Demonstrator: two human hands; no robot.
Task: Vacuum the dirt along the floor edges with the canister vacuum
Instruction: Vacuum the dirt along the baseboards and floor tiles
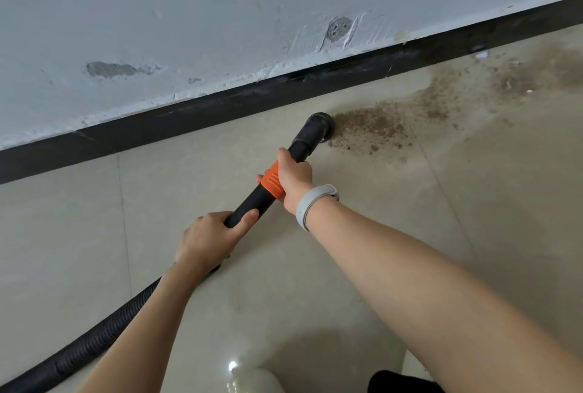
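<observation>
Dirt [375, 127] lies thick along the baseboard [220, 105], trailing far right. Your nozzle [318, 127] touches its left edge; floor left looks clean. Right hand [295, 176] grips the orange collar [273, 183], left hand [211, 236] clasps the wand [252, 203]. Most remains.

hose [94, 334]: runs off near-left edge, canister out of frame | nozzle [318, 127]: mouth faces down, opening hidden | left hand [209, 239]: covers wand-hose joint | dirt [388, 127]: trail cut off at far right edge | dark shape [400, 381]: cut by near edge, unidentifiable
</observation>
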